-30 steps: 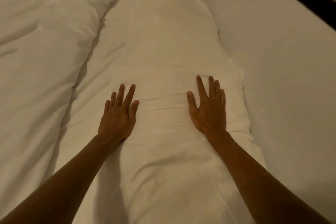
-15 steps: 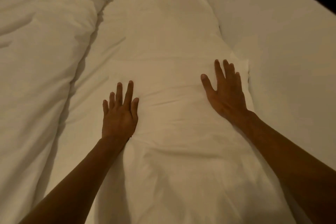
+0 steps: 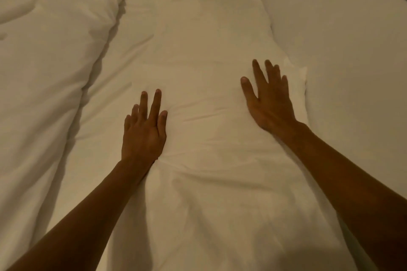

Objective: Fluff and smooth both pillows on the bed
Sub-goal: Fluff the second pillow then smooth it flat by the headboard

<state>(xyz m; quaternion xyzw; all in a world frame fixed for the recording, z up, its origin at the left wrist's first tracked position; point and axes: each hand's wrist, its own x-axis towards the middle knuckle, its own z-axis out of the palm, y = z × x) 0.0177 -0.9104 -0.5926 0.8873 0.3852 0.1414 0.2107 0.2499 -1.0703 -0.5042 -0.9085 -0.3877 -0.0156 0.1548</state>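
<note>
Change noted: over the last second the right hand (image 3: pixel 271 103) has slid outward and farther along the pillow (image 3: pixel 204 55), from a spot near its middle to its right edge. The left hand (image 3: pixel 144 132) has held its place on the left side. Both hands lie flat, palms down, fingers extended, gripping nothing, now well apart across the pillow's width.

Judgement: this is a smoothing stroke spreading the cover sideways. A shallow crease (image 3: pixel 198 117) remains between the hands, so smoothing of this portion is not finished.

Location: the white pillow runs from the near edge of view to the far end of the bed, centre frame, with a rumpled duvet (image 3: pixel 44 61) to its left and a plain pale panel (image 3: pixel 352 50) to its right.

Count: two hands; one duvet; one pillow clearly identified. A faint horizontal line just beyond the fingertips may be a seam or a second pillow's edge; this cannot be determined.
</note>
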